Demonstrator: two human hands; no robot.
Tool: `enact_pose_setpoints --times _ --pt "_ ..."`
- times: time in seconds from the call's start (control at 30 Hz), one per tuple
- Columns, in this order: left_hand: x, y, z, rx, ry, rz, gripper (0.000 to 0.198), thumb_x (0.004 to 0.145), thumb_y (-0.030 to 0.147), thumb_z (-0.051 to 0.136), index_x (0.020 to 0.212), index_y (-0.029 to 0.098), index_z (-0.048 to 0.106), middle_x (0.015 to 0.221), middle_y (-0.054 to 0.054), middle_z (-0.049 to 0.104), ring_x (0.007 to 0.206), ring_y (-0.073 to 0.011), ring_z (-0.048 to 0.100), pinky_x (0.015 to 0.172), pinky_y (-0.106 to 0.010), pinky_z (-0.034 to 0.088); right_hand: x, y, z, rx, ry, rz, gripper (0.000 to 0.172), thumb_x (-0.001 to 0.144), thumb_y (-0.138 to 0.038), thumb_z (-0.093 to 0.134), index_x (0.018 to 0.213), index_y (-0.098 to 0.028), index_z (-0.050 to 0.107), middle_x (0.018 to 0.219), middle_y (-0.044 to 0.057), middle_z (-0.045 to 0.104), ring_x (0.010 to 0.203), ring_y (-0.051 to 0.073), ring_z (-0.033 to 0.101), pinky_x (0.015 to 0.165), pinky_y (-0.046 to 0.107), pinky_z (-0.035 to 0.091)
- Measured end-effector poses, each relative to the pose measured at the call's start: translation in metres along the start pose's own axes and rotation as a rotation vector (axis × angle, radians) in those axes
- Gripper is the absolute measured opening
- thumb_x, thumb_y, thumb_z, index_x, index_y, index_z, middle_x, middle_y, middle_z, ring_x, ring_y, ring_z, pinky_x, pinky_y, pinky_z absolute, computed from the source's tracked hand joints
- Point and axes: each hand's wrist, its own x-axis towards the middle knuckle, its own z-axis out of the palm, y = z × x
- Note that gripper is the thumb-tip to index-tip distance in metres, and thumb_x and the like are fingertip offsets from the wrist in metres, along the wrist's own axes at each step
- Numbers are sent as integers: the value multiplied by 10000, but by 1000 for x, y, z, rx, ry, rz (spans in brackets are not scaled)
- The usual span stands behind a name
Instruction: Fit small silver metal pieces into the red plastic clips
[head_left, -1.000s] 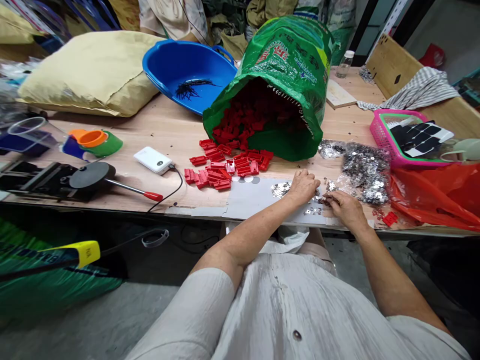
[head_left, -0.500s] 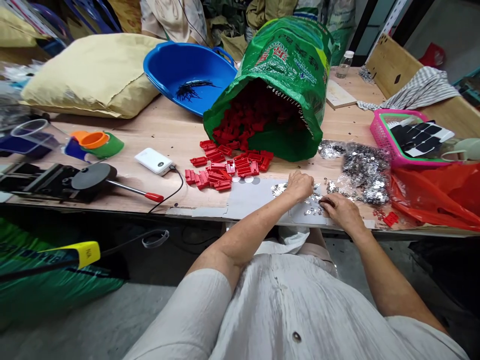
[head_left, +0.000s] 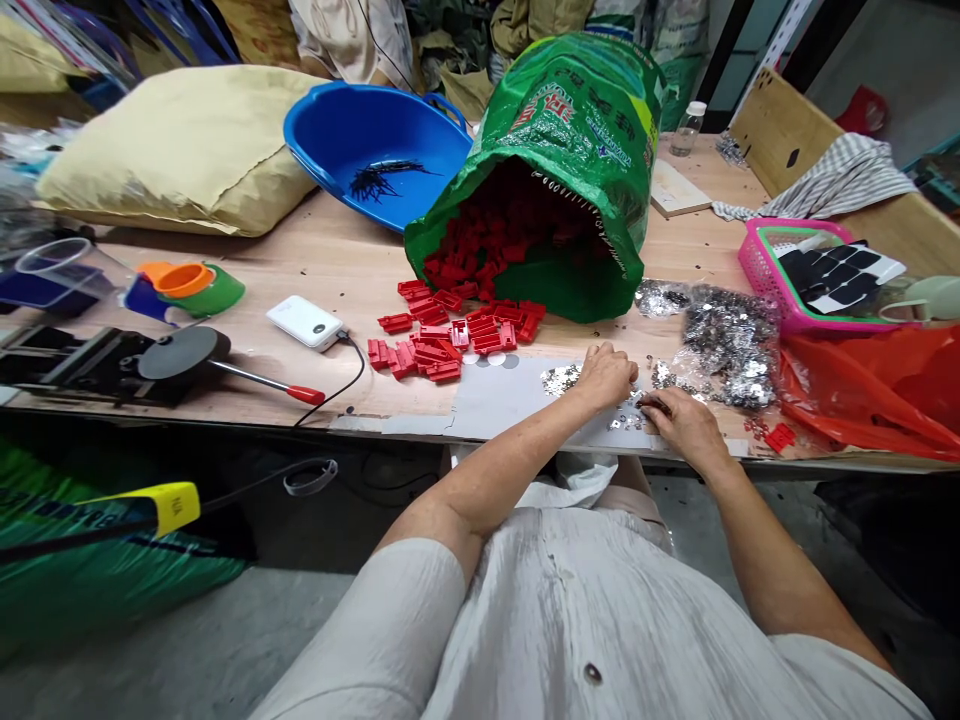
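My left hand is over the grey sheet at the table's front edge, its fingers bent together among small shiny metal pieces. Whatever its fingertips hold is too small to make out. Just to the right, my right hand rests at the sheet's edge with thumb and fingers pinched. Something small and dark shows at those fingertips, but its kind is unclear. More metal pieces lie scattered between the hands. Left of them, red plastic parts are heaped before a green sack full of similar parts.
Behind stand a blue basin and a stuffed beige sack. A white power bank and a lever tool lie left. To the right are clear bags of metal pieces, a pink basket and a red plastic bag.
My left hand has shifted slightly right, closer to my right hand. My right hand stays in nearly the same place, still pinched.
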Motion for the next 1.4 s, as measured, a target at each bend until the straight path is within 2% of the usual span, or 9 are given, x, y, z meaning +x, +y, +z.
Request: enact_pose_setpoints --times 0.27,0.4,0.47,0.6,0.8,1.0,1.2,1.4 --pt "2 0 6 1 30 -15 152 809 178 597 850 209 740 937 -79 705 1010 -262 507 857 -397 334 -3 7 3 57 19 8 176 900 -323 545 977 -255 688 984 48 694 900 219 640 774 335 474" --pt "0 1 9 125 155 92 215 854 125 522 912 165 725 918 -119 686 994 -270 505 842 -417 317 -4 8 3 48 38 13 175 898 -313 549 995 -247 679 1014 50 696 918 225 643 790 342 473" --pt "-4 1 10 191 175 168 237 866 102 493 920 141 720 915 -137 676 999 -277 499 834 -425 306 -4 8 1 41 46 23 192 900 -304 549 1035 -247 673 1052 48 696 944 230 644 805 346 473" --pt "-13 -1 10 223 152 230 214 860 109 517 886 143 726 903 -135 672 996 -280 485 831 -431 291 -5 6 -2 35 41 23 207 912 -313 539 1053 -250 675 1066 50 697 950 232 647 809 349 474" --pt "-23 0 6 147 136 148 203 853 144 553 928 193 735 923 -107 681 1009 -267 474 844 -422 304 0 0 -1 -1 17 38 180 903 -321 552 1018 -252 672 1030 51 692 930 235 640 776 343 465" --pt "-25 4 11 65 88 113 214 856 180 565 984 208 734 947 -88 692 994 -257 510 833 -385 370 4 2 1 35 1 19 150 889 -302 542 955 -241 662 980 57 696 910 231 636 775 338 457" --pt "-25 7 17 31 58 201 240 886 238 557 1071 208 707 948 -73 698 922 -215 556 889 -344 402 4 3 -4 224 38 79 177 874 -341 556 948 -232 674 944 49 716 857 221 649 759 331 465" --pt "-29 13 17 146 85 261 250 933 220 464 976 135 695 901 -124 682 939 -245 565 833 -361 406 3 1 -6 280 57 70 192 863 -334 550 933 -227 693 920 51 734 843 222 659 762 335 471"
